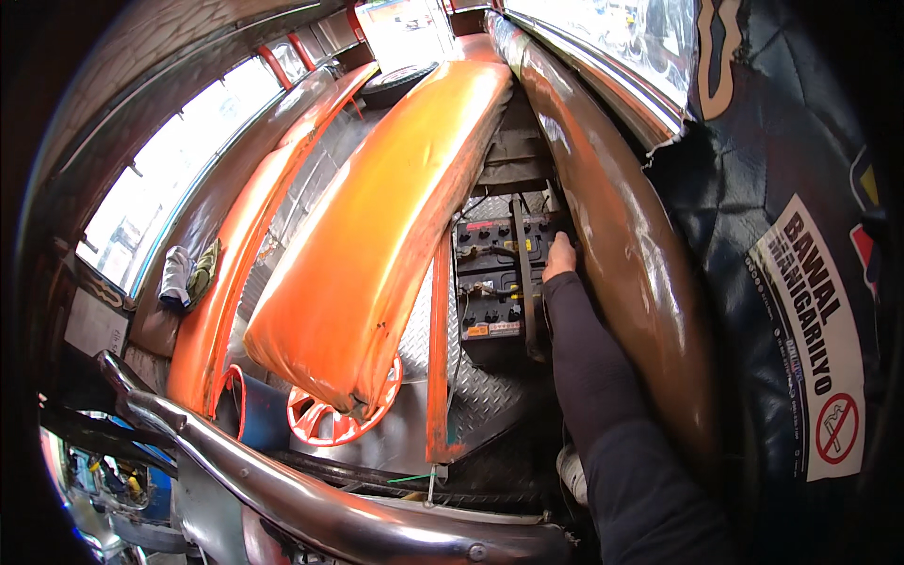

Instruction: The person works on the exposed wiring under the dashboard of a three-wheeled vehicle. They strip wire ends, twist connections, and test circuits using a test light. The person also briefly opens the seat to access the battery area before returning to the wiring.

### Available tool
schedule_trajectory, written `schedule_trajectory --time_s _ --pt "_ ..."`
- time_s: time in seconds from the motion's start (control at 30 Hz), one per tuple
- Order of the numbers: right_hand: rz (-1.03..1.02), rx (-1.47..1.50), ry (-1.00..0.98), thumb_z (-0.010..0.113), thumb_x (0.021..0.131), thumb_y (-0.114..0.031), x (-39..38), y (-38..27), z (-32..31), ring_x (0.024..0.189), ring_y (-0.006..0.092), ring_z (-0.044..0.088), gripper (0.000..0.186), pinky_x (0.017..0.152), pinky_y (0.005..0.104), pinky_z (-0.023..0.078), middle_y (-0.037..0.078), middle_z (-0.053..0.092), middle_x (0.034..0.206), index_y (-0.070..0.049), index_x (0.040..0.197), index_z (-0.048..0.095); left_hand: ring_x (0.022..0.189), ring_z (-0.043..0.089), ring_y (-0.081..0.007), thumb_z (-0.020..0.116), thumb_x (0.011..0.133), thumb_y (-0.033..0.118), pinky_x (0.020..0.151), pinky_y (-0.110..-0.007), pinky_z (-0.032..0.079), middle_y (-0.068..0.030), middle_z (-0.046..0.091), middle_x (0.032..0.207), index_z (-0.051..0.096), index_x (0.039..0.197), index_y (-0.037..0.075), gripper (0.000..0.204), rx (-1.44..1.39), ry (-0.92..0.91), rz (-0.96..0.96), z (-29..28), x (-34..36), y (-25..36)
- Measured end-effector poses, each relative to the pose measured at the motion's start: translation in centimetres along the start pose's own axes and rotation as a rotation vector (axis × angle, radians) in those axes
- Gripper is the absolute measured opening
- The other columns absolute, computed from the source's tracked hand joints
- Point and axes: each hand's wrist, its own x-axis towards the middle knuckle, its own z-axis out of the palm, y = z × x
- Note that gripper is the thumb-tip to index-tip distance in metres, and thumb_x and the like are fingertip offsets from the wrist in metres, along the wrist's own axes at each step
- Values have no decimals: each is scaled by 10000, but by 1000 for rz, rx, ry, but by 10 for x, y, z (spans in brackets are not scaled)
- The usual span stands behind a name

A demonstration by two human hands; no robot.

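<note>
- Batteries (488,309) exposed right of orange cushion (386,207); access seems done.
- Metal bar (524,292) spans both; not yet released, seemingly.
- Right hand (560,257) beside far battery (497,242), grip cannot be told; left hand out of view.

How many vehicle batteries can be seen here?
2: a farther black battery beside the right hand, and a nearer black battery just below it in the picture. Others may be hidden.

Windows (179,151): bright, along both sides
Floor (485,395): diamond-patterned metal plate
Left bench (205,348): glossy orange
Right wall (753,188): dark quilted padding
Light: daylight glares through far opening (405,33)
</note>
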Motion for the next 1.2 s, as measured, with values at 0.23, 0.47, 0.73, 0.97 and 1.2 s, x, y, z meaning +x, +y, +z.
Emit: schedule_trajectory --time_s 0.23,0.47,0.73,0.97,1.2 --pt "-63 106 -87 543 1017 -465 -9 -4 -9 1406 286 506 733 1179 414 354 193 522 1562 125 1451 515 948 679 -333 706 880 168 910 -481 500 -102 740 1034 751 1094 101 229 -2 2 -12 -1 1 3" --pt "149 155 -28 669 906 -431 -17 4 -8 952 163 517 366 809 417 416 53 593 1043 -100 1061 659 936 676 -336 706 874 166 899 -480 502 -103 736 1024 749 1090 101 230 15 26 -38 -1 -4 5" --pt "-248 41 -240 665 926 -391 -108 -46 78 528 162 476 267 444 368 331 -15 487 677 -154 842 577 923 674 -339 706 866 163 888 -478 505 -105 732 1012 746 1084 100 231 13 58 -50 -15 -28 0" --pt "-216 384 -668 591 1010 -279 -210 -138 -11 529 186 577 165 513 354 515 13 599 717 -127 979 647 893 662 -347 705 846 142 866 -485 508 -100 728 995 733 1047 96 209 -182 -72 -30 -32 -87 -19" --pt "-239 415 -978 580 954 -219 -325 -120 -106 560 203 590 131 544 364 519 43 596 705 -99 917 619 957 659 -347 662 872 49 876 -444 507 -129 719 1051 716 1116 62 250 -379 81 17 -39 -96 -26"
